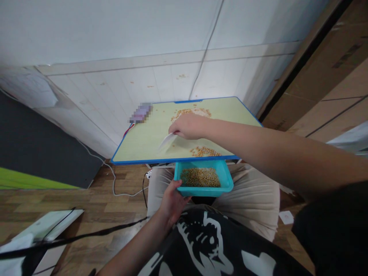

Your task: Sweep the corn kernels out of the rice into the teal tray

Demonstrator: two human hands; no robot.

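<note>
My left hand (174, 201) grips the left front corner of a turquoise plastic basket (207, 193), thumb on its rim and fingers beneath. The basket is over my lap, against the table's front edge, and has a layer of dried soybeans (201, 177) in it. Above the middle of the table, my right hand (188, 125) is closed on a thin white sheet (167, 140), slanting down to the left and blurred at its tip. A small pile of soybeans (204, 151) lies by the front edge; more soybeans (184, 112) are spread behind my right hand, partly hidden.
The low table (138, 147) has a pale yellow top and blue rim, close to the white wall (161, 80). A pixelated object (141, 113) with a red cord lies at its back left. Large cardboard boxes (330, 73) stand at right; a white cable (115, 184) runs along the floor.
</note>
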